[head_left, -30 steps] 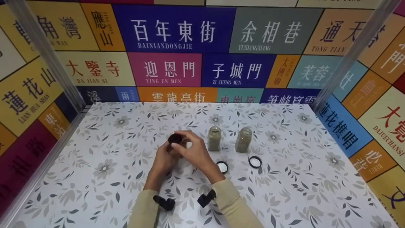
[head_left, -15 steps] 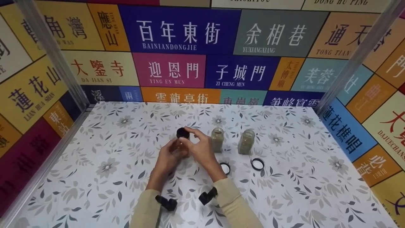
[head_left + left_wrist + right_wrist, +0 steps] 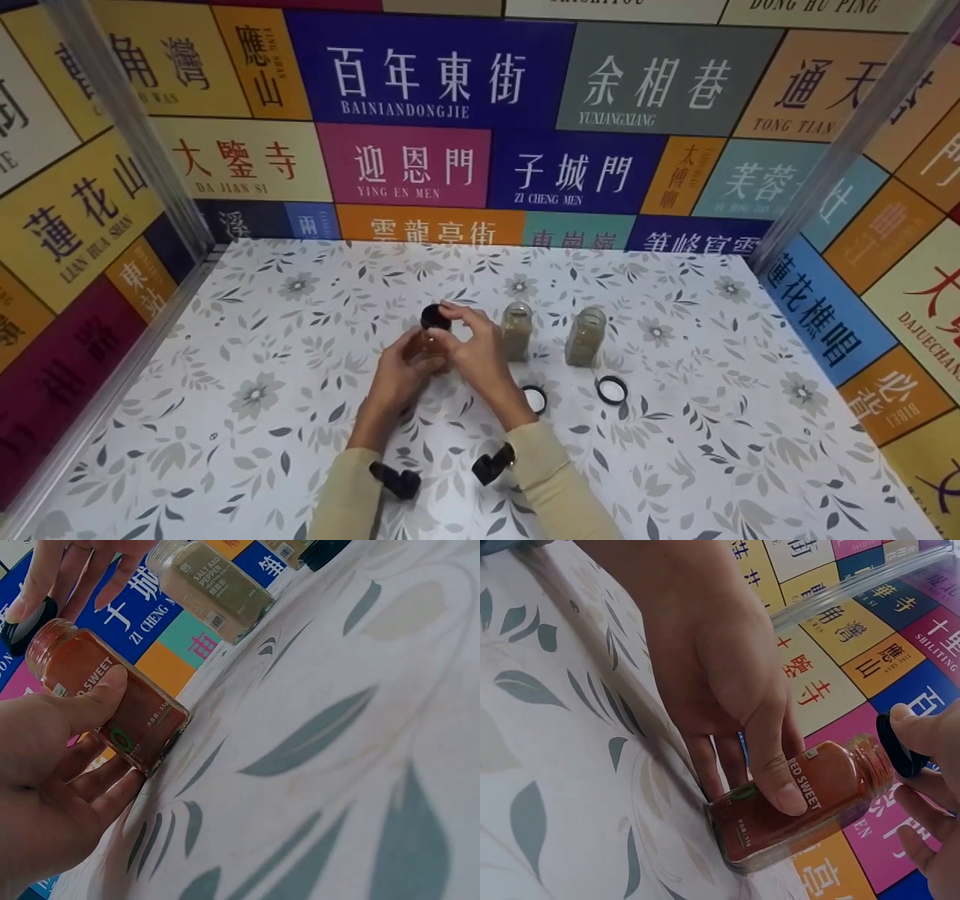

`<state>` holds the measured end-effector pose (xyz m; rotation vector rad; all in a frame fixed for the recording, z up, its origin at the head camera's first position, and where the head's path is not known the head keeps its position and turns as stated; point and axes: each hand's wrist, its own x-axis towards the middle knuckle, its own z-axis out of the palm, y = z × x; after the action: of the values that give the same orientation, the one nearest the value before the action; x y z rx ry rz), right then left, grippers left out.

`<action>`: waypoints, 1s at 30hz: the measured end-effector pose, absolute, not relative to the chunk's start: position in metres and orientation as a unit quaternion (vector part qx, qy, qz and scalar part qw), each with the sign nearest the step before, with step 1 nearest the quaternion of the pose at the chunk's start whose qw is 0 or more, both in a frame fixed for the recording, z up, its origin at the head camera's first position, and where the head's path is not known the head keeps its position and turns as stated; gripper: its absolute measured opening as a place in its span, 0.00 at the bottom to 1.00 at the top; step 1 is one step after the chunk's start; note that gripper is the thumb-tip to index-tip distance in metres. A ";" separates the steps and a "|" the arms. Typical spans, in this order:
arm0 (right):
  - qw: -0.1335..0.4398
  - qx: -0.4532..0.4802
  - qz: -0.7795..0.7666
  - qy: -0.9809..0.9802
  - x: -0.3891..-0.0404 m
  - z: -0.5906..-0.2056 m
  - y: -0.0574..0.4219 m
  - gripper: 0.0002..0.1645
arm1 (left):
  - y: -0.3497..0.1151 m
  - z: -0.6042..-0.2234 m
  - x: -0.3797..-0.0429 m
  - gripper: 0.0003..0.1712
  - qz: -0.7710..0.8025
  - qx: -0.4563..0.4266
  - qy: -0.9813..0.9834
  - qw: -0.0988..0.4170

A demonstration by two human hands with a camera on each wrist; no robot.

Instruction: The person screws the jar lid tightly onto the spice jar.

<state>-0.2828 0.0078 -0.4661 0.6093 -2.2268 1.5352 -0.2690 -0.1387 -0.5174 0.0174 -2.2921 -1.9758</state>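
Observation:
My left hand [image 3: 396, 375] grips a square glass spice jar [image 3: 829, 791] of red-orange powder, with its thumb across a label that reads "RED SWEET". The jar stands with its base at the tabletop, and its threaded mouth is uncovered. Between thumb and fingers my right hand [image 3: 480, 352] pinches a black screw cap [image 3: 900, 746], tilted right at the mouth. In the head view the hands cover most of the jar. To their right stand two uncapped jars of greenish-tan powder, the nearer jar [image 3: 516, 334] and the farther jar [image 3: 586, 337]; one label reads "SALT AND PEPPER".
Two black caps with white liners lie on the table, the left cap [image 3: 535, 400] close by my right wrist and the right cap [image 3: 612, 390] in front of the farther jar. A leaf-patterned cloth [image 3: 255, 397] covers the table. Sign-printed walls [image 3: 420, 67] and clear corner posts enclose it.
Both hands have moved slightly to the right with the jar and cap, and the black cap shows more plainly above the left hand. The view has shifted a little; the other jars and caps stay put.

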 end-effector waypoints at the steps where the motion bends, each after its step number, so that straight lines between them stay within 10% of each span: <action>1: 0.188 0.216 0.540 -0.791 -0.283 -0.467 0.007 0.21 | -0.139 -0.518 -0.269 0.40 -0.654 0.005 -0.754 0.058; 30: 0.227 0.223 0.490 -0.811 -0.288 -0.477 0.007 0.23 | -0.139 -0.519 -0.270 0.33 -0.689 -0.013 -0.722 0.061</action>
<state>-0.2876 0.0073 -0.4771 0.6142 -2.2355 1.3501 -0.2699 -0.1385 -0.5185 -0.0404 -2.1834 -2.0856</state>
